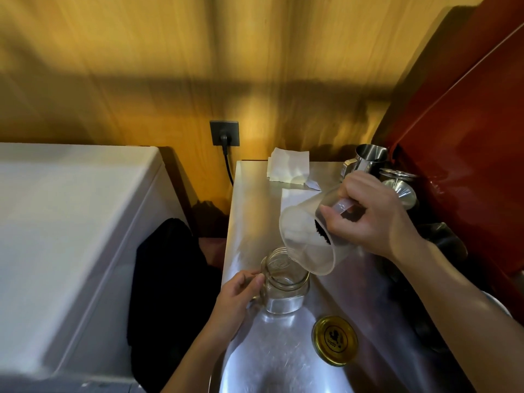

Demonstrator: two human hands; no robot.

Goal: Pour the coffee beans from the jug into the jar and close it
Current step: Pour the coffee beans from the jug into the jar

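Head camera, looking down at a narrow brushed-metal counter (249, 211). The right hand (371, 214) is wrapped around the handle of a clear plastic jug (307, 239), tipped steeply so its wide mouth faces down and to the left, just above and to the right of the jar. A small dark clump of coffee beans (323, 232) clings inside the jug near the hand; none are seen falling. The left hand (241, 293) is curled around the left side of an open glass jar (283, 285), which stands upright on the counter and looks empty or nearly so. The gold lid (335, 340) lies flat on the counter, to the right of the jar and nearer the camera, apart from it.

To pour well, the jug's rim probably should come directly over the jar's narrower mouth before tilting further, with the left hand holding the jar firm; the beans may slide out suddenly and scatter.

White paper sheets (287, 165) lie at the counter's far end, near a steel pitcher (370, 160) and a metal funnel (398, 188). Behind is a wood-panelled wall with a socket (224, 133), plug inserted. A white appliance (71, 222) stands left, a red surface (467, 137) right.
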